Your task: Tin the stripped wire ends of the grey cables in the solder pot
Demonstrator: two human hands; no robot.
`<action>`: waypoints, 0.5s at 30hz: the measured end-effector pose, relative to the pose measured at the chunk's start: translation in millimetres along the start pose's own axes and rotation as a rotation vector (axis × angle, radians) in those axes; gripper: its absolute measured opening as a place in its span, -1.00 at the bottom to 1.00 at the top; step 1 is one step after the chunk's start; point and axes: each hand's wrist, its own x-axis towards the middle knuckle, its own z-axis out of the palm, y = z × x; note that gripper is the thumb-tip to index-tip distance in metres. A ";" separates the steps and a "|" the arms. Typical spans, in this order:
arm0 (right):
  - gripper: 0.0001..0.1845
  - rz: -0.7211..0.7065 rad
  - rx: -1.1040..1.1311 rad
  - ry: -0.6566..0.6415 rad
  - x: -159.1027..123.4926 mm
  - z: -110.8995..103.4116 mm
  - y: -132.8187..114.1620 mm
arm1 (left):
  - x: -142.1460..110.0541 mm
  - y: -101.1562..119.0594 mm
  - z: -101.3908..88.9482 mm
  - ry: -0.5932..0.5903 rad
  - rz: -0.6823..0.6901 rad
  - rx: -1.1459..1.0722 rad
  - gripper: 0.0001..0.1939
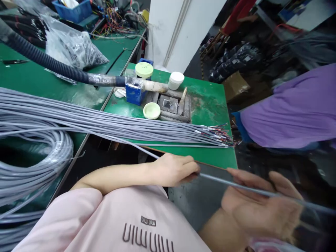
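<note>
My left hand (pixel 175 169) is closed round a single grey cable (pixel 215 178), just off the near edge of the green table. From there the cable runs right across the palm of my right hand (pixel 258 206), whose fingers are stretched out and apart; this hand is blurred. Behind my left hand lies a long bundle of grey cables (pixel 131 127), stretching across the tables. Its right end shows thin coloured wires (pixel 219 134) with white tags. At the left a coil of grey cable (pixel 61 150) is partly cut off by the frame.
A ridged dark hose (pixel 70 71) reaches over a grimy metal fixture (pixel 185 117) on the green table (pixel 210 105). Nearby are a pale green dish (pixel 151 111), a white lidded tub (pixel 175 80) and a blue box (pixel 133 94). A person in purple (pixel 294 108) is at the right.
</note>
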 end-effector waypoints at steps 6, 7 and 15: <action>-0.77 0.231 -0.227 -0.661 -14.4 36.2 14.6 | -47.6 -20.4 -15.4 0.134 -0.384 -0.482 -0.79; -0.74 0.272 -0.208 -0.699 -14.1 40.4 22.2 | -56.0 -24.3 -18.8 0.209 -0.503 -0.531 -0.79; -0.72 0.149 0.104 -0.253 48.7 48.2 35.1 | -103.7 -43.0 -4.4 -0.116 -0.778 -0.817 -0.75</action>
